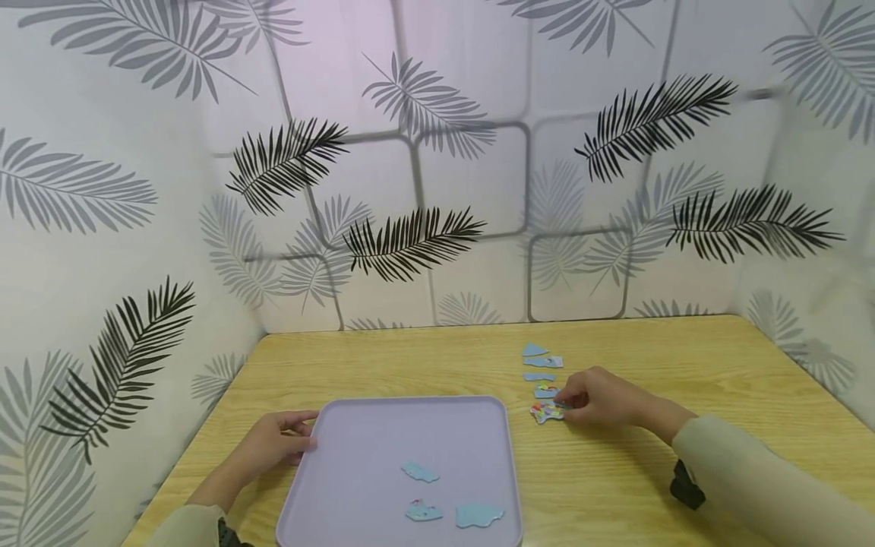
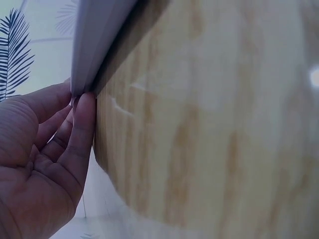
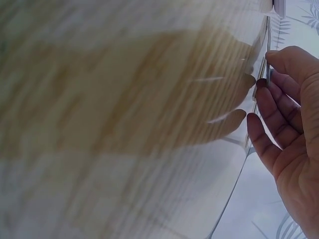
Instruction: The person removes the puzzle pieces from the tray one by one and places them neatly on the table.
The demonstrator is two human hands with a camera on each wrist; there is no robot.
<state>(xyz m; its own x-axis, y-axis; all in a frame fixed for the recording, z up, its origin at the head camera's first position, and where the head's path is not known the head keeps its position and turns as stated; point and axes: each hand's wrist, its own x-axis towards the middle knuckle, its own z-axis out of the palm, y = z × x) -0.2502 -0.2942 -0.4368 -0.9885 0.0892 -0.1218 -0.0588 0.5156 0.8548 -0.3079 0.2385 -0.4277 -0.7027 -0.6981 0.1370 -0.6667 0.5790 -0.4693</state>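
My left hand (image 1: 275, 441) grips the left rim of a pale lilac tray (image 1: 383, 425); in the left wrist view, thumb and fingers (image 2: 82, 124) pinch the tray's edge (image 2: 94, 45) from both sides. On the tray lie three light-blue puzzle pieces, one higher up (image 1: 420, 472), one with a red spot (image 1: 425, 512) and a wider one (image 1: 478, 515). Right of the tray, my right hand (image 1: 601, 399) pinches a multicoloured puzzle piece (image 1: 547, 412) low over the table. In the right wrist view, that hand's thumb and fingers (image 3: 271, 112) hold a thin flat piece (image 3: 268, 45) seen edge-on.
A column of light-blue pieces runs away from my right hand: one with coloured dots (image 1: 544, 392), a narrow strip (image 1: 539, 377), a longer strip (image 1: 542, 362) and a triangular one (image 1: 535, 349). The wooden table (image 1: 670, 357) meets a leaf-patterned wall (image 1: 472, 289) behind.
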